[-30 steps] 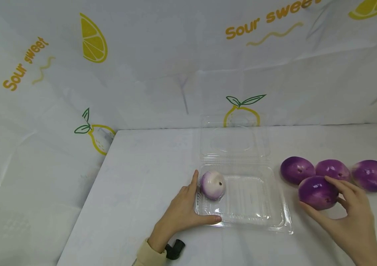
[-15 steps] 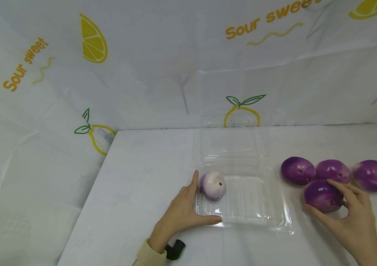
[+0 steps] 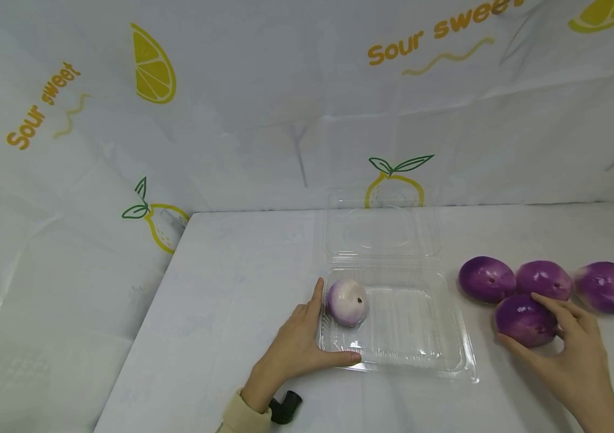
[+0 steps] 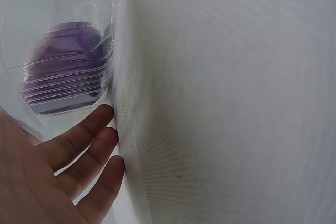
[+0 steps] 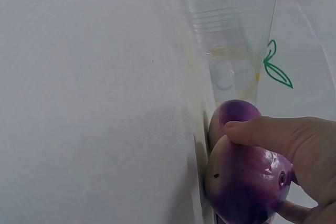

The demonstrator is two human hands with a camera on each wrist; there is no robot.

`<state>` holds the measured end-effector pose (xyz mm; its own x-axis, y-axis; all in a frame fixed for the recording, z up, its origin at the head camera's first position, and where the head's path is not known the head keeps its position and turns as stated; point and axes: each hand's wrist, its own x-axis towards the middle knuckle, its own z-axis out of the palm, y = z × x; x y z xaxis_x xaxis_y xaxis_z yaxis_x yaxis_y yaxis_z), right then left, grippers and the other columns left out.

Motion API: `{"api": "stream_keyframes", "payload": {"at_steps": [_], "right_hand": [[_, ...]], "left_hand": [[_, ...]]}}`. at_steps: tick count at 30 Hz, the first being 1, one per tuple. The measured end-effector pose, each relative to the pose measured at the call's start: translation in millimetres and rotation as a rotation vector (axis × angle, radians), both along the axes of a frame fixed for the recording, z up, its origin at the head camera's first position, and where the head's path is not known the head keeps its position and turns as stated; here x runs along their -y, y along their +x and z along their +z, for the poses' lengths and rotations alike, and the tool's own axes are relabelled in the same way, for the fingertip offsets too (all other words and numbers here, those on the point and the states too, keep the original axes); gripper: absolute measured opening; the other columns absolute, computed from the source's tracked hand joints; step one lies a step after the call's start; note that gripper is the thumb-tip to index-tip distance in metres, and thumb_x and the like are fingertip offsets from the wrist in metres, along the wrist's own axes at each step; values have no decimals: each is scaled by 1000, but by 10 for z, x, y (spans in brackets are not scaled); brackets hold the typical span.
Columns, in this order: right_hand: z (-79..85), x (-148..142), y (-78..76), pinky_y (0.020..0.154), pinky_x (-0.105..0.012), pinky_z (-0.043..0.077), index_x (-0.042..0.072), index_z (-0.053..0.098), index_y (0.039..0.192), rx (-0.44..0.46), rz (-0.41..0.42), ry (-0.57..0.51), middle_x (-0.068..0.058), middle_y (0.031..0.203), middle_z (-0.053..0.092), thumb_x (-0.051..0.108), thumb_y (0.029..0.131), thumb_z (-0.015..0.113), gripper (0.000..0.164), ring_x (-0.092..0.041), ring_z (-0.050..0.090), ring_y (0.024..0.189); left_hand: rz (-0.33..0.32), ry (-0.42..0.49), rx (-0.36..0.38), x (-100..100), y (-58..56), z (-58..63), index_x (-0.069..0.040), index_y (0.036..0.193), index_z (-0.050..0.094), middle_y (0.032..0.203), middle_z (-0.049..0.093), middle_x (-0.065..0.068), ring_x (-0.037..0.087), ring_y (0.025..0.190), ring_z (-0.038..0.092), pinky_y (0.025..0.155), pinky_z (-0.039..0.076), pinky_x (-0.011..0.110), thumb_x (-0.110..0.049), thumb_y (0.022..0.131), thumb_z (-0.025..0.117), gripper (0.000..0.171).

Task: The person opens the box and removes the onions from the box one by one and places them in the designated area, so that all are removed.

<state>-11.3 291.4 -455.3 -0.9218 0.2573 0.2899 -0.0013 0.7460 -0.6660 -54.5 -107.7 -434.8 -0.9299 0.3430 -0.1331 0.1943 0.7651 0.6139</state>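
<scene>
My right hand point(image 3: 574, 352) holds a glossy purple oval fruit point(image 3: 525, 320) between thumb and fingers, low over the table. In the right wrist view, the held fruit point(image 5: 247, 182) shows pale patches and a small dimple, with the thumb across its top. Behind it in the head view lie three more purple fruits point(image 3: 486, 279), in a row. My left hand point(image 3: 296, 343) rests at the left front corner of a clear plastic clamshell box point(image 3: 401, 319), fingers straight along its side, thumb on the front rim. A paler purple-and-white fruit point(image 3: 347, 302) sits in the box's left end.
The clamshell's lid point(image 3: 382, 231) stands folded back behind the box, towards a white cloth backdrop point(image 3: 252, 120) printed with lemons. A small black bent piece point(image 3: 287, 407) shows beside the left sleeve point(image 3: 244, 415). White cloth covers the table point(image 3: 231, 288).
My right hand has shifted slightly right and down with the purple fruit, then stayed nearly still. My left hand and the box have not moved.
</scene>
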Motion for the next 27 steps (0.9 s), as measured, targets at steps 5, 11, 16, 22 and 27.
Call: {"api": "stream_keyframes", "payload": {"at_steps": [5, 11, 16, 22, 27], "right_hand": [[-7, 10, 18, 80, 7, 17, -3, 56, 140, 17, 2, 5, -32, 137, 45, 13, 62, 97, 90, 26, 14, 112], [-3, 18, 32, 80, 4, 17, 0, 56, 142, 26, -2, 10, -31, 138, 45, 16, 63, 97, 91, 26, 14, 112], [-2, 24, 29, 80, 1, 17, 0, 57, 142, 6, 0, 15, -30, 138, 47, 15, 62, 98, 91, 26, 14, 114], [-27, 37, 32, 113, -10, 21, 3, 56, 144, -25, 0, -7, -30, 143, 46, 9, 63, 95, 90, 0, 28, 142], [30, 39, 33, 121, -74, 15, 0, 54, 145, 1, 14, -45, -35, 147, 41, 9, 66, 93, 88, -46, 26, 150]], "left_hand": [[-2, 2, 1, 0, -1, -6, -22, 166, 0, 164, 40, 8, 27, 140, 50, 113, 46, 52, -74, 66, 82, 139], [-2, 4, 4, 3, 2, -4, -24, 166, -2, 164, 40, 8, 28, 141, 49, 114, 45, 52, -74, 66, 82, 139], [-1, 1, 3, 5, 5, -4, -24, 166, -2, 164, 40, 8, 27, 141, 49, 114, 45, 52, -74, 66, 82, 140], [-3, -1, 1, 5, 3, -2, -23, 166, -1, 164, 40, 8, 27, 141, 50, 114, 45, 52, -74, 66, 81, 139], [-3, 2, -1, 4, 0, -5, -23, 166, -2, 164, 40, 7, 27, 141, 49, 114, 45, 52, -75, 67, 81, 139]]}}
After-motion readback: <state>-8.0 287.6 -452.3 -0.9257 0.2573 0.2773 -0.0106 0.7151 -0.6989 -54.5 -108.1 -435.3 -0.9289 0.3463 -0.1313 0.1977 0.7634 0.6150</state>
